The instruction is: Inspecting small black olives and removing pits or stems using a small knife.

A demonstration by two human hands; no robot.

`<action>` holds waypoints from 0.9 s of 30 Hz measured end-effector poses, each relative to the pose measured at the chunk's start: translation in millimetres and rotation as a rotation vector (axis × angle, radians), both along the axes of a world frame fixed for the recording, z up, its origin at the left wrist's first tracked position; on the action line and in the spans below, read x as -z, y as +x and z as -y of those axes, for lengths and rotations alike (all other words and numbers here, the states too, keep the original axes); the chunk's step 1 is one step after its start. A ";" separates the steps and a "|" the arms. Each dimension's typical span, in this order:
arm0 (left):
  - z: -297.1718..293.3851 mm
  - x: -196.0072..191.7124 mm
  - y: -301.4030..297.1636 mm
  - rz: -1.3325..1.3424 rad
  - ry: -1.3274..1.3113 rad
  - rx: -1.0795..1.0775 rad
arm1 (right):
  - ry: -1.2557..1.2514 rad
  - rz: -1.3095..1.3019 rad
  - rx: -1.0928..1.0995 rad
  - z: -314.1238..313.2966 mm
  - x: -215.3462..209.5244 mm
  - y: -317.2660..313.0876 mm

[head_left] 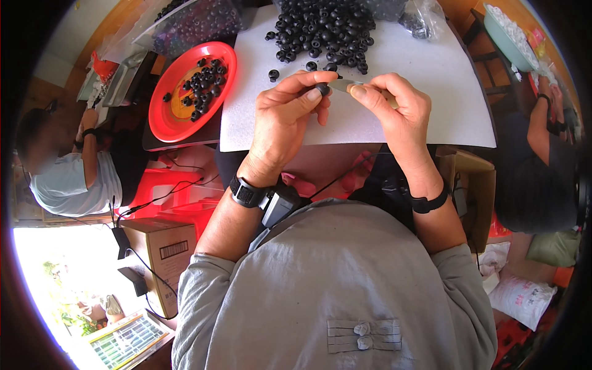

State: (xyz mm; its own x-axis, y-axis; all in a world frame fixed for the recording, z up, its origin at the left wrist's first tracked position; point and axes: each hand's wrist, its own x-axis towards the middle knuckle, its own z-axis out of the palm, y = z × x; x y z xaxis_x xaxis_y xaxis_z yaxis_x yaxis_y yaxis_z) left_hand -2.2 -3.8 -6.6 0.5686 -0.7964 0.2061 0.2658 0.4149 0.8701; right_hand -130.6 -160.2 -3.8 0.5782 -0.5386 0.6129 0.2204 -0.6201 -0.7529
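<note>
A small black rubber ring (322,89) is pinched between the thumb and forefinger of the left hand (285,117), above the near middle of a white foam sheet (425,80) that serves as the work surface. A slim metal blade with a pale handle (353,86) is gripped by the closed fingers of the right hand (398,111), its tip laid against the ring; whether it cuts or only touches cannot be told. A heap of like black rubber rings (327,28) lies at the far edge of the sheet, a few strays just near of it. A round red plastic dish (161,105) holding more black rings stands to the left, off the sheet. Both wrists bear black bands. For clean work, it is judged that the ring should be held firmly by its rim, with the fingertips kept clear of the blade's edge, the blade guided in short, light strokes, and both hands steadied low over the sheet so that a slipped ring is caught there. Other people's arms are seen far left and far right.
</note>
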 end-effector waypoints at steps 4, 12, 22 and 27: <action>-0.5 -0.4 -2.7 0.010 -0.015 -0.004 | -0.010 -0.027 0.040 0.3 1.2 1.7; -0.4 0.8 -2.9 0.045 0.002 -0.008 | -0.040 -0.092 0.059 0.8 2.0 1.2; -1.4 3.0 -2.2 0.037 0.011 -0.012 | -0.065 -0.096 0.057 1.2 2.6 0.9; -2.2 3.1 -2.6 0.041 0.004 -0.015 | -0.123 -0.103 0.053 -0.6 0.5 -0.2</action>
State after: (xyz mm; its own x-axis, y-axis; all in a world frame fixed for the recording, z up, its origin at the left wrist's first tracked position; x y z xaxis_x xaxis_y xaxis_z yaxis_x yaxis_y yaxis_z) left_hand -4.8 -1.6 -9.6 0.5713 -0.7890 0.2262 0.2242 0.4151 0.8817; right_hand -130.7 -159.6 -4.3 0.6138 -0.4949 0.6151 0.1107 -0.7175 -0.6877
